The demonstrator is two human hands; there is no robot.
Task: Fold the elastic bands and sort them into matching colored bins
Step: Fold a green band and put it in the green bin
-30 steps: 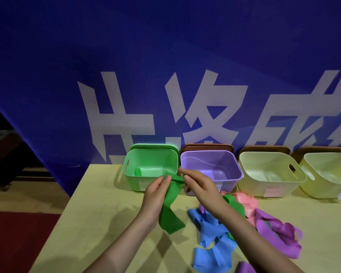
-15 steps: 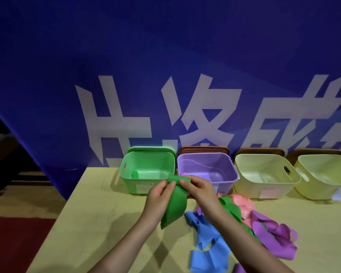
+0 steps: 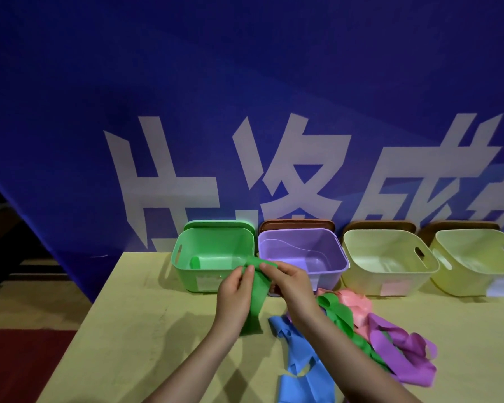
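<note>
A green elastic band [image 3: 257, 298] hangs doubled over between my hands, just in front of the green bin [image 3: 186, 274]. My left hand [image 3: 233, 292] pinches its top fold from the left, and my right hand [image 3: 288, 282] pinches the same fold from the right. Inside the green bin lies a folded green band [image 3: 197, 262]. To the right stand a purple bin [image 3: 332, 271] and two pale yellow bins [image 3: 390, 282] [image 3: 477, 274]. Loose bands lie on the table: blue [image 3: 300, 367], green [image 3: 341, 315], pink [image 3: 358, 306] and purple [image 3: 402, 353].
The yellow table [image 3: 146, 330] ends at its left edge, with red floor [image 3: 21, 365] beyond. A blue banner [image 3: 245, 112] with large white characters hangs right behind the bins. Brown lids [image 3: 296, 223] lean behind the purple and yellow bins.
The hanging tail of the green band has been brought up and the band doubled. Both hands have closed in together at its top fold.
</note>
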